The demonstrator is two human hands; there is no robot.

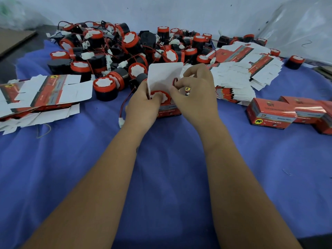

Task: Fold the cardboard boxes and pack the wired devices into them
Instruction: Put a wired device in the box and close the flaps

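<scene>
Blue cloth covered the table; left hand steadied the box, right hand pinched the wire; tucking it fully seemed wise.

Two bare hands meet over a small red box on a blue-covered surface. The left hand presses a red-and-white round device into the box's open top. The right hand pinches a red wire beside the raised white flap. Behind lies a heap of devices; flat cartons lie left, folded boxes right.
</scene>
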